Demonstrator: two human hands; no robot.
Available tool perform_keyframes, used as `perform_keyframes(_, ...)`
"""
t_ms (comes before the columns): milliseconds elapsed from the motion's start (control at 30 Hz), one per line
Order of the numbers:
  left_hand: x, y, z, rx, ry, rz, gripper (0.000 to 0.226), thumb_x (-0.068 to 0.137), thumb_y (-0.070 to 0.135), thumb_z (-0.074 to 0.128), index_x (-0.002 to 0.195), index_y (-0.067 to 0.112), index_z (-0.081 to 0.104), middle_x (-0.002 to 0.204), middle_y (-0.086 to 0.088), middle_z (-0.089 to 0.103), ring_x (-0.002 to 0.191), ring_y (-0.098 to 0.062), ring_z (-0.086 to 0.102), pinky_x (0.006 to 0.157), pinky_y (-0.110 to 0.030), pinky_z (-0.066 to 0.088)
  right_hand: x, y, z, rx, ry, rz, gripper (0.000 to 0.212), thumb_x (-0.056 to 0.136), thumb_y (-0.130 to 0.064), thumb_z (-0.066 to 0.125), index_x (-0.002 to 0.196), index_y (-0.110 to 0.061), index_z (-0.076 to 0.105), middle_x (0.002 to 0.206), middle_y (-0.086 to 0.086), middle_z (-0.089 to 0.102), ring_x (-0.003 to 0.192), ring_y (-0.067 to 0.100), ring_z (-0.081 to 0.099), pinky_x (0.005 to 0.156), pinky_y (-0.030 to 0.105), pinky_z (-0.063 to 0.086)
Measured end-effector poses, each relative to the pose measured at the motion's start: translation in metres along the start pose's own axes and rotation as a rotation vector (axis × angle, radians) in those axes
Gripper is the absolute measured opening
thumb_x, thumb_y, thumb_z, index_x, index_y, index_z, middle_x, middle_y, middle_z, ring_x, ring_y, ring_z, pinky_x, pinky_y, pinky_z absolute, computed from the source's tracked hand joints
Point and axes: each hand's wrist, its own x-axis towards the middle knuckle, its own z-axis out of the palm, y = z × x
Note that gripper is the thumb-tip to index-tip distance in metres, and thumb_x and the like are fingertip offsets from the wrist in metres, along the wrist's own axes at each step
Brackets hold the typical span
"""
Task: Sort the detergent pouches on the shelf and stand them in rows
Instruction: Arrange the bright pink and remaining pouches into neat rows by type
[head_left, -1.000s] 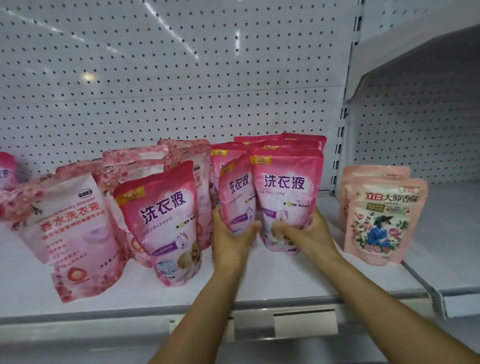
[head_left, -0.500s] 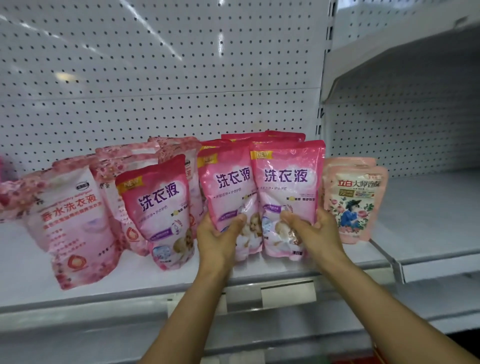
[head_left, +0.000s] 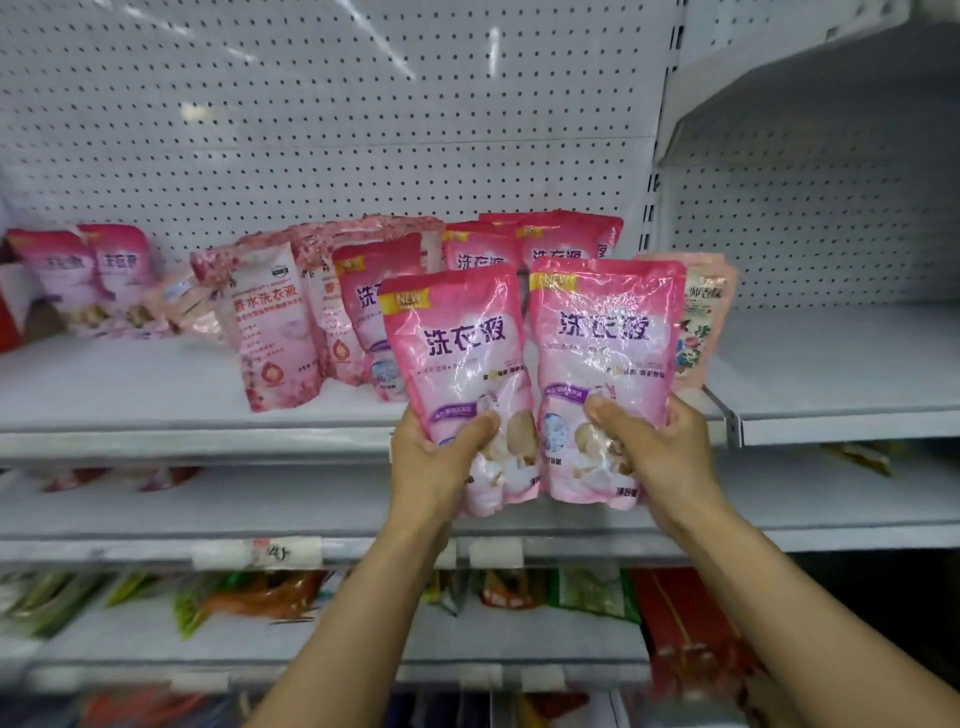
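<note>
Here each hand's fingers grip one pink pouch: left hand left pouch, right hand right pouch.

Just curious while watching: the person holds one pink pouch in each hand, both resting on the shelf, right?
Not quite. The head view shows the left hand and right hand each gripping a pink pouch, but both are lifted off the shelf, out in front of it.
</note>
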Motion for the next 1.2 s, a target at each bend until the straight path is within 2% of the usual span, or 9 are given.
perform_keyframes(67,-0.018,0.002,-0.014,-0.004,0.028,-0.022,0.028,0.078,0.002,0.078,0.099,0.017,0.067,0.088,-0.005,0.078,0.081,-0.026,0.076,0.072,-0.039,0.062,-0.020,0.000,0.004,0.004,-0.027,0.005,0.015,0.076,-0.015,0.080,0.086,-0.020,0.070,0.079,0.001,0.077,0.071,0.017,0.074,0.063,0.035,0.060)
perform_keyframes(133,-0.033,0.009,-0.031,-0.008,0.042,-0.027,0.028,0.078,0.002,0.078,0.097,0.018,0.067,0.085,-0.003,0.078,0.080,-0.026,0.076,0.071,-0.038,0.062,-0.036,0.000,0.013,0.016,-0.048,0.019,0.014,0.076,-0.013,0.079,0.084,-0.019,0.070,0.078,0.001,0.077,0.065,0.013,0.073,0.058,0.029,0.058)
perform_keyframes(333,-0.050,0.028,-0.100,-0.037,0.101,-0.023,0.038,0.076,0.011,0.081,0.111,0.010,0.066,0.097,-0.012,0.077,0.088,-0.033,0.075,0.077,-0.047,0.061,-0.063,-0.004,0.074,0.027,-0.160,0.041,0.020,0.073,-0.021,0.081,0.088,-0.016,0.070,0.081,0.011,0.076,0.072,0.032,0.071,0.066,0.049,0.059)
perform_keyframes(467,-0.041,0.040,-0.164,0.017,0.165,0.013,0.034,0.077,0.012,0.081,0.109,0.012,0.068,0.095,-0.009,0.078,0.087,-0.031,0.075,0.076,-0.045,0.061,-0.079,-0.004,0.139,0.043,-0.287,0.039,0.031,0.071,-0.024,0.080,0.099,-0.016,0.069,0.082,0.001,0.078,0.073,0.023,0.075,0.059,0.034,0.060)
perform_keyframes(633,-0.018,0.059,-0.270,0.065,0.228,0.036,0.035,0.076,0.013,0.081,0.109,0.012,0.068,0.097,-0.009,0.078,0.089,-0.030,0.075,0.080,-0.046,0.061,-0.097,0.008,0.245,0.099,-0.356,0.061,0.035,0.068,-0.030,0.079,0.099,-0.019,0.069,0.089,0.004,0.078,0.078,0.024,0.075,0.067,0.039,0.061)
perform_keyframes(833,0.019,0.087,-0.410,0.139,0.258,0.002,0.052,0.069,0.024,0.085,0.115,0.010,0.067,0.099,-0.012,0.077,0.089,-0.032,0.075,0.081,-0.051,0.059,-0.117,0.026,0.386,0.132,-0.364,0.091,0.025,0.075,-0.025,0.079,0.095,-0.015,0.068,0.063,-0.006,0.071,0.050,0.005,0.064,0.046,0.020,0.049)
perform_keyframes(1000,0.056,0.108,-0.495,0.129,0.297,0.039,0.033,0.077,0.010,0.079,0.108,0.009,0.069,0.093,-0.012,0.078,0.083,-0.031,0.076,0.069,-0.040,0.062,-0.119,0.038,0.476,0.178,-0.343,0.141,0.021,0.076,-0.022,0.079,0.093,-0.017,0.068,0.073,0.002,0.076,0.059,0.016,0.071,0.051,0.028,0.055)
perform_keyframes(1067,0.073,0.111,-0.519,0.118,0.299,0.031,0.031,0.078,0.010,0.078,0.108,0.010,0.069,0.094,-0.012,0.078,0.084,-0.032,0.075,0.072,-0.043,0.062,-0.111,0.041,0.503,0.178,-0.323,0.141,0.020,0.076,-0.021,0.079,0.093,-0.016,0.069,0.080,0.005,0.077,0.069,0.024,0.074,0.060,0.036,0.059)
perform_keyframes(1200,0.113,0.111,-0.558,0.124,0.307,0.034,0.041,0.072,0.018,0.081,0.111,0.009,0.069,0.096,-0.013,0.077,0.087,-0.034,0.075,0.080,-0.050,0.060,-0.079,0.050,0.556,0.184,-0.274,0.114,0.022,0.078,-0.016,0.079,0.098,-0.013,0.070,0.084,0.003,0.078,0.076,0.024,0.075,0.065,0.037,0.060)
